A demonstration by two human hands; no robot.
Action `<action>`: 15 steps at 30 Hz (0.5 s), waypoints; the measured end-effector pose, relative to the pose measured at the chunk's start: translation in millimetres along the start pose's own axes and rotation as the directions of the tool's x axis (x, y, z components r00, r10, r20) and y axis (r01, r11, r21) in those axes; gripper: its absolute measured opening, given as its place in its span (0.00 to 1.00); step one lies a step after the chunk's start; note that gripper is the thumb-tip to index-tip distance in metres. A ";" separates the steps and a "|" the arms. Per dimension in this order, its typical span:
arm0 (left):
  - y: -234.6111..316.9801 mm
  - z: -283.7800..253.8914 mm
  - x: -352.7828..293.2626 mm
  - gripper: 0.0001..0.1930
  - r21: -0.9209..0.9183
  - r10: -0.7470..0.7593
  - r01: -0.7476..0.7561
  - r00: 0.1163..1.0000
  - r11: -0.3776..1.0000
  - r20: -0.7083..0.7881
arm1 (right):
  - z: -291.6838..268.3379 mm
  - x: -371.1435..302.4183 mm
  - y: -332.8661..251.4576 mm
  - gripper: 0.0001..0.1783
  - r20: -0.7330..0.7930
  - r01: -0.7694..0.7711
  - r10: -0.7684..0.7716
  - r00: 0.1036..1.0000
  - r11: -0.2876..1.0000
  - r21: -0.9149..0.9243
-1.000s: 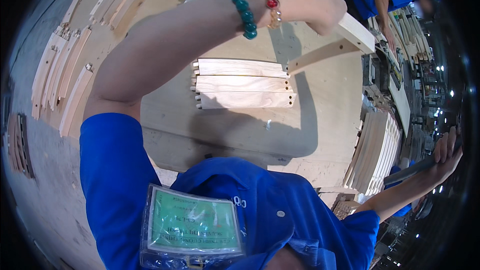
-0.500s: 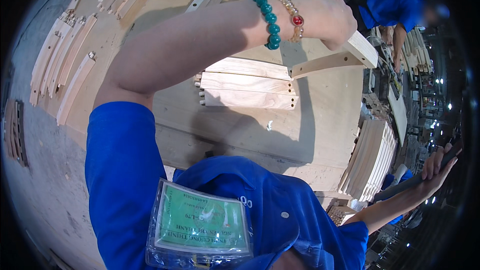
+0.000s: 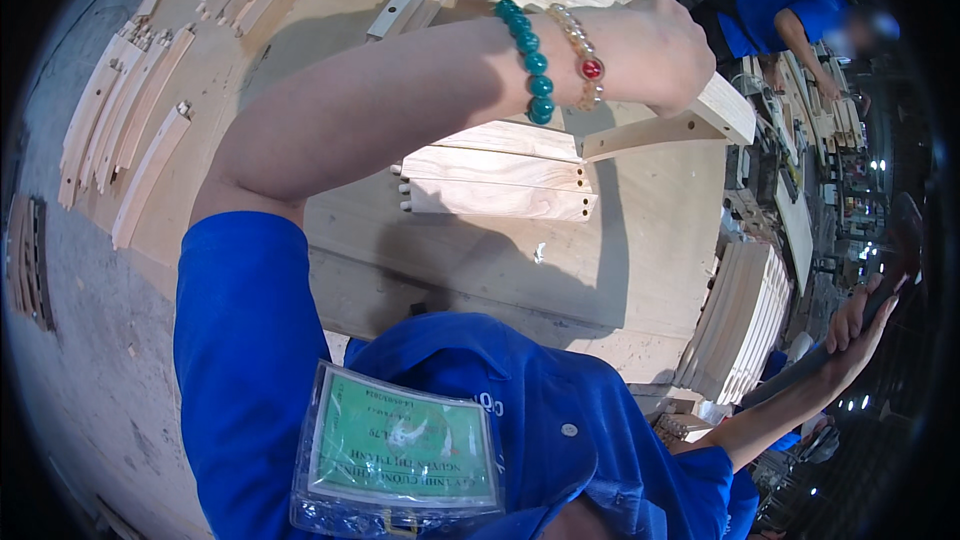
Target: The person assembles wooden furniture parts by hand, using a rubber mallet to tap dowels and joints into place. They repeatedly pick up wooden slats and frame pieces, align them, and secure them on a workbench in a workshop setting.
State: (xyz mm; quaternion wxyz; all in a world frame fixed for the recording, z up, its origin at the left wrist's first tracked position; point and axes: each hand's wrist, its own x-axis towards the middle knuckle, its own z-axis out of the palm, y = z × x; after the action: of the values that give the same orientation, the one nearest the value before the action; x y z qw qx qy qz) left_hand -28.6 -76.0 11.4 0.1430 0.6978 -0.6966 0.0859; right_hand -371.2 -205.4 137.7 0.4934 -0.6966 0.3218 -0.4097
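My left hand [image 3: 672, 58], with teal and pale bead bracelets at the wrist, is closed over a pale wooden frame [image 3: 733, 112] at the table's far side; its fingers are mostly hidden behind the back of the hand. Curved rails with drilled holes and round tenons make up this frame. Out at the right, my right hand [image 3: 858, 325] is wrapped round a dark mallet-like tool [image 3: 800, 370]. Its handle runs along my forearm and its blurred head is raised above the hand. Several pale wooden slats [image 3: 500, 185] with dowel ends lie side by side below my left forearm.
A brown worktable [image 3: 480, 265] lies before me. Curved wooden parts [image 3: 120, 120] lie along its left side. Stacked wooden pieces [image 3: 732, 315] stand at the right edge. A co-worker in blue [image 3: 790, 15] bends over more wood at the far right.
My right hand has come slightly left with the mallet-like tool, whose head now shows more. My left hand has shifted slightly on the frame. The co-worker's arm has moved right.
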 end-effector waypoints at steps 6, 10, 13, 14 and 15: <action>1.6 16.0 5.7 0.07 0.152 0.156 -0.112 0.936 0.982 -0.314 | -24.8 23.8 -55.7 0.21 0.082 0.213 -0.206 0.975 0.973 -0.084; 9.4 7.6 22.8 0.16 0.111 0.088 -0.085 0.996 0.990 -0.029 | 13.3 30.6 -51.2 0.20 0.010 0.396 -0.397 0.918 0.910 -0.121; 2.7 5.9 26.8 0.17 0.035 0.087 -0.088 0.996 0.995 0.036 | 78.4 5.9 14.8 0.21 -0.171 0.048 -0.160 0.972 0.851 -0.523; 2.9 5.9 29.5 0.17 0.023 0.077 -0.079 0.994 0.997 0.073 | 92.2 2.2 40.0 0.21 -0.070 -0.151 0.139 0.988 0.752 -0.641; 4.4 5.5 32.7 0.17 -0.009 0.098 -0.098 0.990 0.995 0.097 | 94.7 2.4 41.5 0.22 0.192 -0.272 0.474 0.859 0.742 -0.613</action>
State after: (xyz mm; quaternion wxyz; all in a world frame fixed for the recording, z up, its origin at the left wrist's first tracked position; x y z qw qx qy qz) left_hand -33.0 -108.7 17.0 0.1058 0.6657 -0.7364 0.0573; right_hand -287.9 -180.0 82.0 0.3843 -0.7898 0.4741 -0.0616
